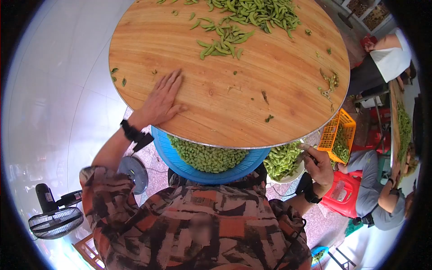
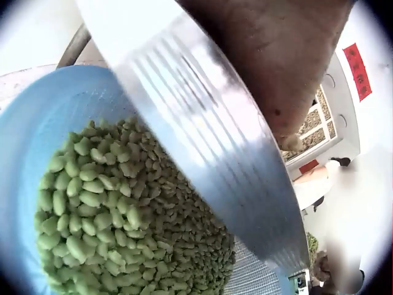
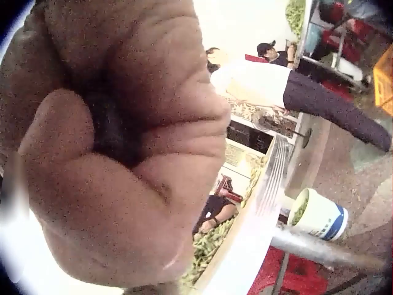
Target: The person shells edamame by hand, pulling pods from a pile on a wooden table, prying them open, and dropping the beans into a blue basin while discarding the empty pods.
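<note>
My left hand (image 1: 163, 100) lies flat on the round wooden table (image 1: 180, 114), fingers spread a little. Below the near edge sits a blue basin (image 1: 167, 157) full of shelled green beans (image 1: 211, 158), seen closer in the left wrist view as a heap of beans (image 2: 92, 203). My right hand (image 1: 318, 167) is off the table, beside a pale bowl (image 1: 294, 176) of green pods (image 1: 281, 161). In the right wrist view the fingers of that right hand (image 3: 123, 153) curl around a dark hollow; I cannot tell whether they hold anything.
A heap of bean pods (image 1: 265, 13) covers the table's far side, with scraps nearer. To the right stand an orange crate (image 1: 330, 137) of pods and a red stool (image 1: 344, 193). Other people sit and stand there. A fan (image 1: 56, 222) is at the left.
</note>
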Motion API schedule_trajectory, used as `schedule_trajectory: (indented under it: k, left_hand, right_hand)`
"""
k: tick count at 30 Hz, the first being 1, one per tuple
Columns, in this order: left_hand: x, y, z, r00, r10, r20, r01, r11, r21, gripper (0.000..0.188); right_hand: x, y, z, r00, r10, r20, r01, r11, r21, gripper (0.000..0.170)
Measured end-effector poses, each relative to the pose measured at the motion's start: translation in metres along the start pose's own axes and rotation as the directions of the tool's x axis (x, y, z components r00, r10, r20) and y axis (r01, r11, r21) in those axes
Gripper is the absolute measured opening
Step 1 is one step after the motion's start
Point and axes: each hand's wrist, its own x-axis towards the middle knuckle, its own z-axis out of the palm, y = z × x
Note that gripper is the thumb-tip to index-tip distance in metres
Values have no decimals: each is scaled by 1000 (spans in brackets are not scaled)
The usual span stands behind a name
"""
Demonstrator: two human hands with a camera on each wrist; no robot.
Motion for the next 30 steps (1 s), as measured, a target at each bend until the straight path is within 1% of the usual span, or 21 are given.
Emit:
schedule_trajectory:
  k: [2,3,5,6,8,9,11,12,14,15,17,18,19,20,21,22,24,26,27,29,30]
  left_hand:
    - [29,5,6,996,91,1,-91,996,14,82]
    - [43,9,11,996,91,-4,-91,996,18,82]
    - [70,21,20,981,185,49,-187,982,25,81]
    - [83,29,21,981,188,46,-189,982,27,81]
    - [104,47,22,961,270,65,-272,962,18,78]
    - [111,57,25,960,274,64,-276,961,17,78]
    - [122,77,32,920,388,49,-388,921,-7,75]
    - [124,91,31,921,387,46,-387,922,-4,75]
    - [119,118,23,836,532,137,-505,842,-189,74]
    - [115,124,20,842,521,138,-496,849,-183,74]
    - [109,129,11,817,574,47,-502,750,-430,75]
    - [104,122,4,824,564,50,-493,758,-427,75]
    - [96,109,-4,869,493,-33,-468,799,-379,75]
    - [87,95,-14,899,423,-119,-437,836,-332,75]
    - [76,77,-30,941,319,-109,-337,899,-281,75]
    - [62,52,-44,972,212,-107,-231,945,-230,76]
    - [32,-14,-42,989,49,-142,-59,996,-70,74]
    - [2,-72,-31,978,-193,-75,181,973,-140,73]
    - [-8,-82,-18,979,-189,-71,178,973,-145,73]
    - [-21,-88,5,995,-101,22,99,990,103,76]
    - [-18,-74,6,995,-95,26,92,991,94,76]
  right_hand:
    - [0,-2,3,990,-129,-53,136,978,160,33]
    - [0,-3,4,989,-135,-55,142,977,159,33]
    - [-1,-4,6,965,-252,-76,263,921,286,32]
    - [-3,-4,8,964,-253,-80,265,921,285,32]
    - [-7,-3,12,944,-293,-153,328,882,337,31]
    - [-9,-3,13,944,-291,-157,328,883,337,31]
    - [-11,-4,14,949,-266,-170,313,867,387,30]
    - [-11,-6,12,948,-270,-171,317,867,386,30]
    - [-11,-10,8,967,-229,-109,253,911,326,30]
    - [-9,-9,9,966,-239,-100,259,909,327,30]
    - [-7,-4,12,953,-261,-157,300,888,349,30]
    - [-5,-3,11,952,-268,-147,303,885,352,30]
    - [-3,-1,8,954,-276,-120,301,887,350,29]
    - [-2,-1,8,955,-282,-96,298,889,348,28]
    - [-3,-3,11,961,-248,-120,275,890,363,28]
    - [-2,-2,10,961,-249,-118,275,890,364,28]
    - [0,2,11,958,-265,-112,288,895,341,28]
    - [2,-2,12,959,-265,-105,285,893,349,29]
    - [3,-4,13,959,-266,-99,284,891,354,29]
    - [4,0,15,957,-264,-118,289,888,357,30]
    - [4,1,16,954,-270,-133,300,884,360,30]
